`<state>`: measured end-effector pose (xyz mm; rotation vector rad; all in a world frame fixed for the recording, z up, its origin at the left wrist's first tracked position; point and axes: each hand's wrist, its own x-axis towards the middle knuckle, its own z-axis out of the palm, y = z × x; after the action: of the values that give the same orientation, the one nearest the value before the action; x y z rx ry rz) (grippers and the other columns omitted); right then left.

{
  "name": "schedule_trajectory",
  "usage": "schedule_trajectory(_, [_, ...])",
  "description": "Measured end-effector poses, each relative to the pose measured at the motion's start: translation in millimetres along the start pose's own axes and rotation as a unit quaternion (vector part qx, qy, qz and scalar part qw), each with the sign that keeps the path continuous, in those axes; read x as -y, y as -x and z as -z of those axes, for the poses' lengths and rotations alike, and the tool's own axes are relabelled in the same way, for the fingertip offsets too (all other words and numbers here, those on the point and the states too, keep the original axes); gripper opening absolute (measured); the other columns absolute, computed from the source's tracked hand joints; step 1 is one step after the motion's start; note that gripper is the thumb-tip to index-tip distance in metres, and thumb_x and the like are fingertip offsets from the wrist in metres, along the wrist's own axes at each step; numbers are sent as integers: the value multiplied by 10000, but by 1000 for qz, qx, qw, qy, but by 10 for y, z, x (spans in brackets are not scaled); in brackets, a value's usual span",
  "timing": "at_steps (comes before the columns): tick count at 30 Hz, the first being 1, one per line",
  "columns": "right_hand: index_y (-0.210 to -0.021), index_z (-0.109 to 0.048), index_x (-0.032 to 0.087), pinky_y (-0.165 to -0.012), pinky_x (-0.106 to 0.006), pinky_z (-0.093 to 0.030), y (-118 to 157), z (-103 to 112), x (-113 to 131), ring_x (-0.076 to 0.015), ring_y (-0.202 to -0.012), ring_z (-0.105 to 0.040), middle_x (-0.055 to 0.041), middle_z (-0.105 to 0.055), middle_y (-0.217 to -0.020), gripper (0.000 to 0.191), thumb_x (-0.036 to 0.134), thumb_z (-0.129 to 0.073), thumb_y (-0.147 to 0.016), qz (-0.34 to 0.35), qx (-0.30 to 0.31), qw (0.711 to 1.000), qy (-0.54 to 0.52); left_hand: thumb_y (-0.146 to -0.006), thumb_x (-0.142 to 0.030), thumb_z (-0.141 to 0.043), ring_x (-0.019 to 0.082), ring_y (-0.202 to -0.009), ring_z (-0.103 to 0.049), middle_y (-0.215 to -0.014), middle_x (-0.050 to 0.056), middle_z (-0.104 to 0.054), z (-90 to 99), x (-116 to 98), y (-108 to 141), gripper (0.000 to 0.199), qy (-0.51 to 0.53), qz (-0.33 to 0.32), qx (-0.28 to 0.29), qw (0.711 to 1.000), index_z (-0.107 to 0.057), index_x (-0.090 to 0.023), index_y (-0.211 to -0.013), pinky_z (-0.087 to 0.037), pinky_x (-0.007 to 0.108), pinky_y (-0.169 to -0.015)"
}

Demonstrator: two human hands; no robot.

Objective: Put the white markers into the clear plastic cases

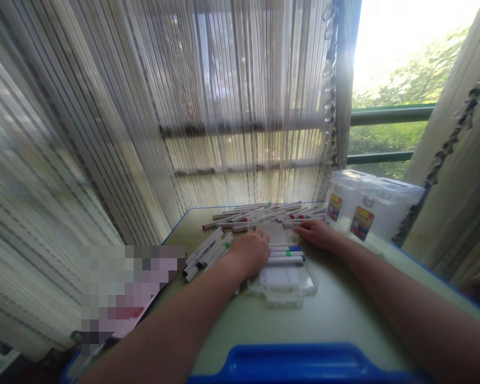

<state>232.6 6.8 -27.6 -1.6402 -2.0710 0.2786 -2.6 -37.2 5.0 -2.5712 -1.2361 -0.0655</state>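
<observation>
A clear plastic case lies open on the table with several white markers lying across it, some with blue or green bands. My left hand is over the case's left side, its fingers curled down; what is under them is hidden. At the case's far right corner is my right hand, fingers stretched out towards it and close to the loose markers. A heap of loose markers spreads behind the case. More markers lie left of my left hand.
Two clear lidded boxes with yellow labels stand at the table's back right. A blue raised edge borders the near side of the pale table. String curtains hang behind. At the left is a pink, blurred-out item.
</observation>
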Motion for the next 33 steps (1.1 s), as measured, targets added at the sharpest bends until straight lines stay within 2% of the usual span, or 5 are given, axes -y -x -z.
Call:
schedule_trajectory(22, [-699, -647, 182, -607, -293, -373, -10, -2, 4, -184, -660, -564, -49, -653, -710, 385, 474, -422, -810, -14, 1, 1000, -3, -879, -249, -382, 257, -941, -583, -1026, 136, -607, 11, -6, -9, 267, -5, 3, 7, 1000, -596, -127, -980, -499, 367, -774])
schedule_trajectory(33, [-676, -631, 184, -596, -277, -366, -8, -9, -10, -164, -641, -548, -29, -632, -674, 383, 474, -422, -814, -13, -1, 1000, 1, -886, -246, -370, 249, -938, -584, -1019, 141, -606, 26, -3, -10, 275, -5, -3, 13, 1000, -594, -123, -991, -492, 363, -785])
